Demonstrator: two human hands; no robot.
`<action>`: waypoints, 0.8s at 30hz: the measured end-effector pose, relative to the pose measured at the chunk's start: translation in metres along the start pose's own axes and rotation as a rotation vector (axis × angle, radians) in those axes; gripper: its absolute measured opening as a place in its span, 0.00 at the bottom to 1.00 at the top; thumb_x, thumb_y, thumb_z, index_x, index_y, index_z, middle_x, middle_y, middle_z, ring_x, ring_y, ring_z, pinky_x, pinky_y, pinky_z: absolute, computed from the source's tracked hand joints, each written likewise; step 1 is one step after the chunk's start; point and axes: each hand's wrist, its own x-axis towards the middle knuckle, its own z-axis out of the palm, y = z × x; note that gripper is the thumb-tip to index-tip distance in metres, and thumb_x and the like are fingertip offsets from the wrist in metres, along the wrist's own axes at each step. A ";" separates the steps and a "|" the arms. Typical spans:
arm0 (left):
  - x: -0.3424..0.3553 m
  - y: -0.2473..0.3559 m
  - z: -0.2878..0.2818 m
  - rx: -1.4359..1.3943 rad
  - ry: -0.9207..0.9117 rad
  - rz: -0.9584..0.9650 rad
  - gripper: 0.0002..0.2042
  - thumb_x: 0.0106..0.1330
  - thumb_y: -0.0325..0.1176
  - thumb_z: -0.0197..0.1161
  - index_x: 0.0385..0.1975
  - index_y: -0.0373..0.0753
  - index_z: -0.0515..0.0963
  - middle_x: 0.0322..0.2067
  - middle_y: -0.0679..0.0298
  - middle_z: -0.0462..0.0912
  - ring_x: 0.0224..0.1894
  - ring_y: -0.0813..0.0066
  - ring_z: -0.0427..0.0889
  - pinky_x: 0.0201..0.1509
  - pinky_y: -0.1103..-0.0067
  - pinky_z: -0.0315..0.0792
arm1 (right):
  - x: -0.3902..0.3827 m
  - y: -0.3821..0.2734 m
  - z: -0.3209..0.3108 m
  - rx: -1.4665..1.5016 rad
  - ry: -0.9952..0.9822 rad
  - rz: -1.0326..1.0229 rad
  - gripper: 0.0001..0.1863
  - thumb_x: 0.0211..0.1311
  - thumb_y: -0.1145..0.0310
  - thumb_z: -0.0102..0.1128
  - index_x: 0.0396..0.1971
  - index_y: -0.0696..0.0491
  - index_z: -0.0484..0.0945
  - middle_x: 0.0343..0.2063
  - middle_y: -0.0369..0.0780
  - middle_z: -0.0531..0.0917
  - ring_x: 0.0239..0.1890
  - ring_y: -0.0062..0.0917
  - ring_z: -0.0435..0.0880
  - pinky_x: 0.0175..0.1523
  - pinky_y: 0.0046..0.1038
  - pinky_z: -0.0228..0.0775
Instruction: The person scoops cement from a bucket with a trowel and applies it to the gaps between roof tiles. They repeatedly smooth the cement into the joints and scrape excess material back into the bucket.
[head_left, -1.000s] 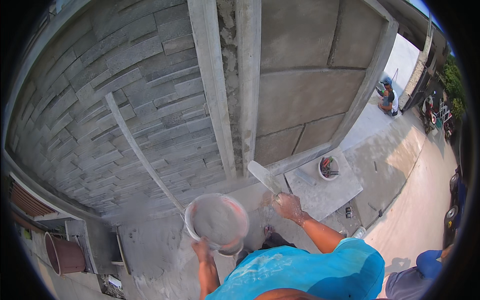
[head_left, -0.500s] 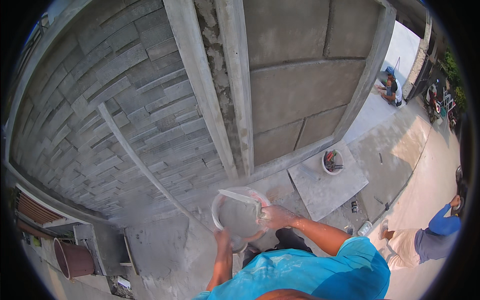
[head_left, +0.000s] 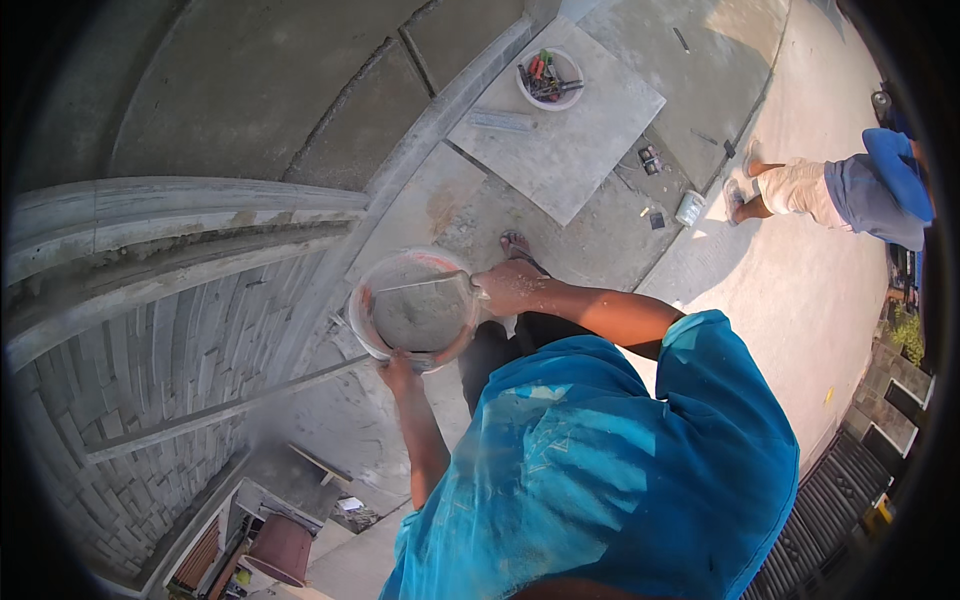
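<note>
A whitish bucket [head_left: 358, 312] hangs or stands in front of my body; I cannot tell whether it rests on anything. Wet grey mortar [head_left: 420, 318] lies inside it. My left hand [head_left: 399, 373] is closed on the bucket's near rim. At the right side of the bucket, my right hand [head_left: 510, 288] grips the handle of a trowel [head_left: 415, 284], whose thin blade reaches left across the mortar. Part of the handle is hidden by the fingers.
A board [head_left: 590, 130] bears a white bucket of tools [head_left: 551, 80]. A long pole [head_left: 230, 408] leans by the stone-clad wall [head_left: 160, 380]. A brown tub [head_left: 282, 550] stands lower left. Another person [head_left: 850, 195] stands on the pavement at right.
My view has swung right and down, so the wall sits farther left. The trowel still lies over the mortar, its blade now seen nearly edge-on. Both hands keep their holds.
</note>
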 end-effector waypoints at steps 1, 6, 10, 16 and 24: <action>0.012 -0.006 0.016 0.029 -0.028 -0.022 0.36 0.51 0.15 0.57 0.65 0.30 0.58 0.54 0.54 0.70 0.48 0.69 0.76 0.46 0.72 0.75 | -0.004 0.029 0.001 0.063 0.003 0.085 0.21 0.59 0.53 0.63 0.45 0.53 0.80 0.35 0.52 0.86 0.41 0.50 0.85 0.48 0.48 0.76; 0.100 -0.126 0.068 0.158 -0.064 -0.093 0.39 0.51 0.19 0.60 0.68 0.30 0.55 0.60 0.51 0.67 0.58 0.60 0.72 0.63 0.69 0.68 | -0.040 0.179 0.038 0.287 0.156 0.514 0.25 0.56 0.53 0.65 0.49 0.54 0.77 0.38 0.53 0.85 0.46 0.51 0.83 0.53 0.49 0.74; 0.156 -0.193 0.164 0.463 -0.135 -0.126 0.38 0.53 0.21 0.59 0.69 0.33 0.54 0.64 0.47 0.64 0.63 0.54 0.69 0.68 0.67 0.64 | -0.077 0.283 0.147 0.815 0.273 0.978 0.19 0.56 0.65 0.68 0.45 0.56 0.73 0.18 0.38 0.77 0.13 0.24 0.77 0.20 0.29 0.72; 0.220 -0.305 0.337 0.960 -0.091 -0.205 0.41 0.55 0.33 0.62 0.71 0.49 0.53 0.60 0.42 0.72 0.62 0.43 0.72 0.66 0.60 0.68 | -0.159 0.335 0.291 1.394 0.426 1.411 0.13 0.69 0.62 0.56 0.24 0.43 0.67 0.14 0.30 0.70 0.10 0.19 0.67 0.13 0.25 0.58; 0.324 -0.388 0.469 0.851 -0.511 0.023 0.44 0.55 0.37 0.69 0.72 0.44 0.52 0.53 0.43 0.80 0.57 0.44 0.79 0.61 0.60 0.73 | -0.072 0.318 0.301 1.373 0.285 1.388 0.12 0.61 0.69 0.66 0.30 0.52 0.68 0.16 0.32 0.70 0.13 0.19 0.71 0.17 0.25 0.66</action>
